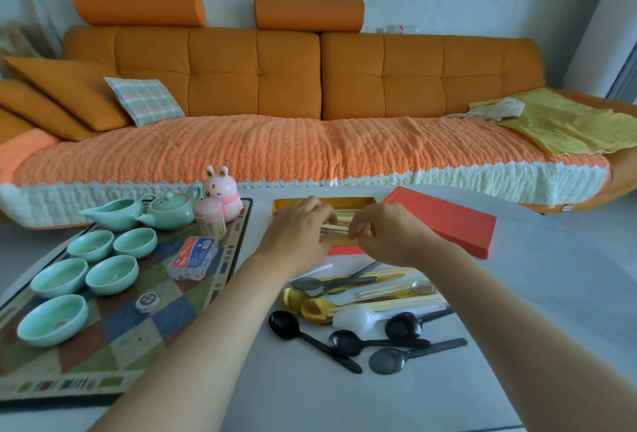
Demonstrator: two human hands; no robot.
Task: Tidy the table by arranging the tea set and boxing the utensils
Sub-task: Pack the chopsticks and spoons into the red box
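You are holding both hands over the gold box (pixel 348 201), which is lying open at the far middle of the table (pixel 551 293). Your left hand (pixel 300 228) is curling its fingers round a bundle of wooden chopsticks (pixel 341 221). Your right hand (pixel 389 233) is pinching the same bundle at its other end, fingers bent in close. The bundle is lying across the box opening; you cannot tell whether it is touching the bottom.

The red lid (pixel 444 221) is lying flat just beside the box, on its right. Nearer to you, below your wrists, the other utensils are lying in a loose pile: black spoons (pixel 286 324), gold spoons (pixel 310 309), a white spoon (pixel 358 319) and loose chopsticks (pixel 396 290).

On the left, a patterned mat (pixel 138 338) is carrying the tea set: five green cups (pixel 55 323), a teapot (pixel 170 209) and a pitcher (pixel 113 212). A pink rabbit figure (pixel 224 190) and a toothpick holder (pixel 209 214) are crowding the mat's far corner, near the box's left end. An orange sofa (pixel 255 80) is filling the background.
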